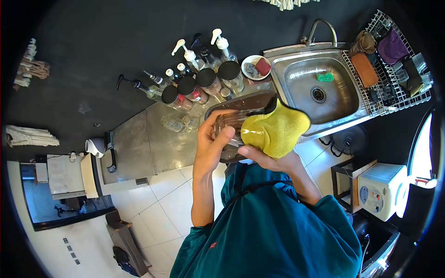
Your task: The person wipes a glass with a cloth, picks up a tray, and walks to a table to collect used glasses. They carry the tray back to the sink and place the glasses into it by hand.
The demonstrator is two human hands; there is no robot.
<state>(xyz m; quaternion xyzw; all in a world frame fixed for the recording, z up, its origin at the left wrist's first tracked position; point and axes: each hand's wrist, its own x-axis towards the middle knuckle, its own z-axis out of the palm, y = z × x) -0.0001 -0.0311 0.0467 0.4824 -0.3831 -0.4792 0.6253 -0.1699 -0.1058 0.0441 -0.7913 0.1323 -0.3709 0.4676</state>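
Observation:
My left hand [213, 139] is wrapped around a clear drinking glass [230, 124] that lies on its side in my grip. Over the glass's right end hangs a yellow cloth [280, 127], held by my right hand [271, 160] with the thumb toward the glass; most of its fingers are hidden under the cloth. Both hands are in front of my body, above a dark brown tray [250, 100] on the metal counter. The cloth partly covers the tray and the glass.
A steel sink [296, 76] with a green sponge [325, 77] is to the right, beside a wire dish rack [378, 109]. Black-lidded jars [208, 83], pump bottles [189, 55] and a white bowl [252, 59] line the wall. Small glass jars [174, 123] stand left of the tray.

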